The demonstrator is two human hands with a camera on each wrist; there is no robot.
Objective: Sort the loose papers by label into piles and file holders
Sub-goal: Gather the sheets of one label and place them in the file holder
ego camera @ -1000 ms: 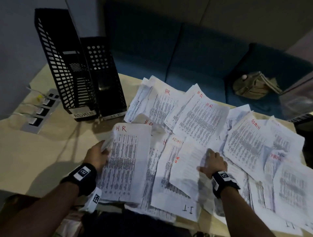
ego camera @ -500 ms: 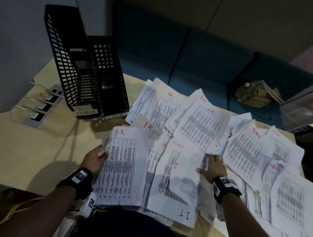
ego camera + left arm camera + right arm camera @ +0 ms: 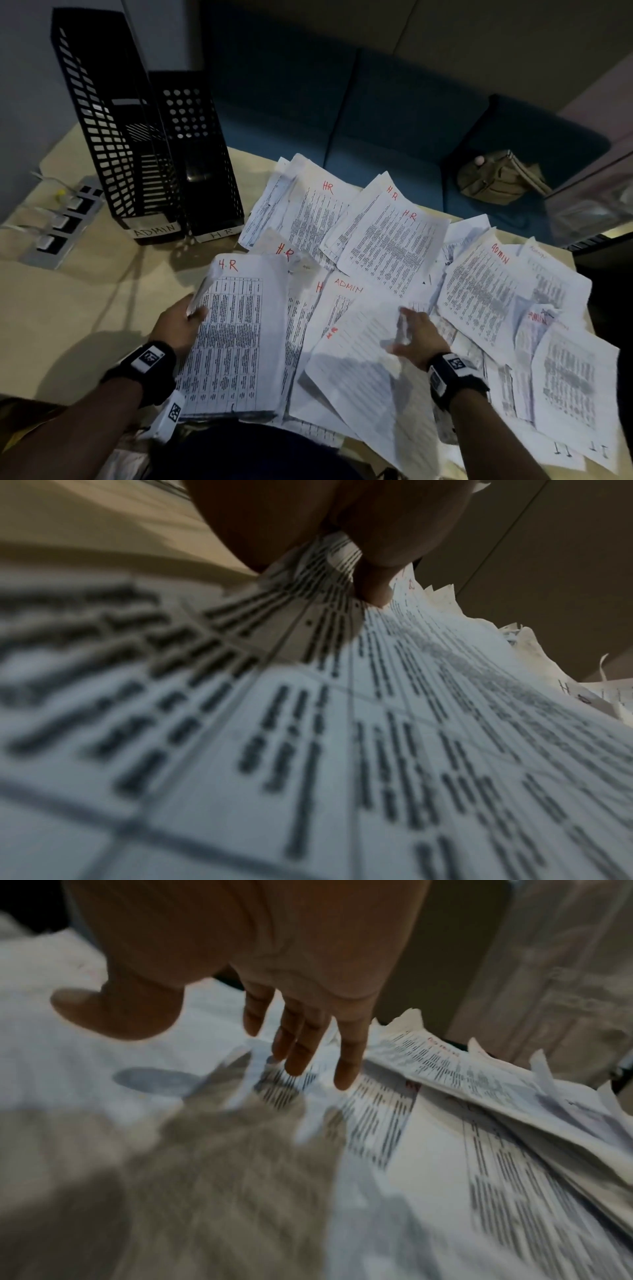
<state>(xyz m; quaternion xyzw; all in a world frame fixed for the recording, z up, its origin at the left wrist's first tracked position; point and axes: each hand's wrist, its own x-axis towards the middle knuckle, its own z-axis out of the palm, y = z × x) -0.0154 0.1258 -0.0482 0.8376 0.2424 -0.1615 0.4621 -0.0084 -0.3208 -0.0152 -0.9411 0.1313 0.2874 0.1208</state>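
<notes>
My left hand grips the left edge of a thick stack of printed sheets marked HR, held just above the table's near side. In the left wrist view the thumb presses on that HR stack. My right hand hovers with straight, spread fingers over a loose blank-backed sheet. The right wrist view shows my right hand holding nothing, with the blurred sheet below it. Loose papers marked HR, ADMIN and IT overlap across the table. Two black file holders, labelled ADMIN and HR, stand at the back left.
A grey power strip with cables lies left of the holders. Bare tan table shows to the left of my left hand. A blue sofa runs behind the table, with an olive bag on it.
My right hand, which pinched the edge of a loose sheet, has let it go and spread its fingers. The left hand still holds the HR stack.
</notes>
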